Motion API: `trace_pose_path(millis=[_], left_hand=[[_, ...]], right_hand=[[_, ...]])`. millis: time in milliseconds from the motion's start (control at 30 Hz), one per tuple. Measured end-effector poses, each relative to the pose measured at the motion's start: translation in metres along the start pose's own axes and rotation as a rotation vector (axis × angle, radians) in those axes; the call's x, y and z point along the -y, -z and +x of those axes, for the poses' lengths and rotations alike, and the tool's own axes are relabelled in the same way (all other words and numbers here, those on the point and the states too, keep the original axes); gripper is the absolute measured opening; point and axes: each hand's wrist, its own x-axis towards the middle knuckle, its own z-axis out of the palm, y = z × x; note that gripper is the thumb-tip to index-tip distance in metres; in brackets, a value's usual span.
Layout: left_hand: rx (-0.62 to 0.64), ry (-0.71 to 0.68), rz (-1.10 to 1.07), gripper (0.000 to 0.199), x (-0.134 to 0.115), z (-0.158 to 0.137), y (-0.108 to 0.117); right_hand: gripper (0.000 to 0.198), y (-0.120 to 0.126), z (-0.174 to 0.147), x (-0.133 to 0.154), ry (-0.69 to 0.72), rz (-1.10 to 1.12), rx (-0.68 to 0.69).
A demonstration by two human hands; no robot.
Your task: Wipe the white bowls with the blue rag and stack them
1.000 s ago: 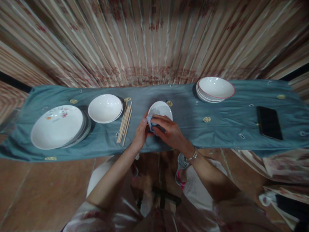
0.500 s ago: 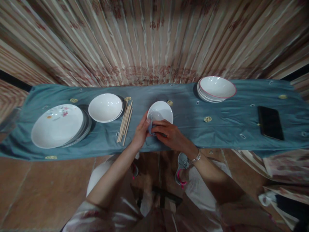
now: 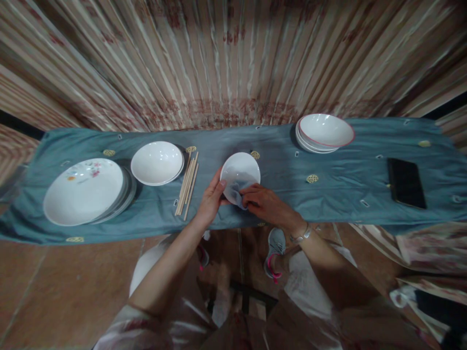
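Observation:
A small white bowl [image 3: 241, 167] is tilted toward me over the middle of the cloth-covered table. My left hand [image 3: 210, 200] grips its left rim, thumb on top and fingers underneath. Pinched in my right hand [image 3: 265, 204] is a pale grey-blue cloth [image 3: 236, 195], pressed against the near inner side of the bowl. Most of the cloth's far end lies inside the bowl, and my right fingertips partly cover the rest. Several wooden chopsticks [image 3: 188, 187] lie in a loose bundle left of my left hand.
On the left stand a stack of large flower-patterned plates [image 3: 83, 194] and stacked white bowls [image 3: 157, 163]. Red-rimmed bowls [image 3: 326, 131] are stacked at the back right, with a black phone [image 3: 406, 182] farther right. A pleated curtain [image 3: 233, 63] hangs behind the blue-green tablecloth [image 3: 343, 194].
My right hand has moved the cloth from the bowl's left side rightward to its near side. My left hand keeps its hold on the rim. The view has shifted slightly.

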Motion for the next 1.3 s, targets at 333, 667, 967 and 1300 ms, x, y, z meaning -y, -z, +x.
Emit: trace_pose_path(millis=[333,667,967,1300], left_hand=[[0.019,-0.025,0.039,0.078,0.002,0.002,0.002],[0.032,-0.036,0.040,0.082,0.001,0.002,0.000],[0.032,-0.048,0.058,0.083,0.002,0.002,0.000],[0.019,-0.040,0.043,0.077,0.000,0.000,-0.004]], right_hand=[[0.024,-0.002,-0.003,-0.015,-0.122,-0.246,-0.036],[0.027,-0.006,0.010,-0.035,-0.116,-0.369,-0.152],[0.030,-0.012,0.022,-0.039,-0.164,-0.319,-0.265],[0.035,-0.025,0.039,-0.037,-0.170,-0.185,-0.404]])
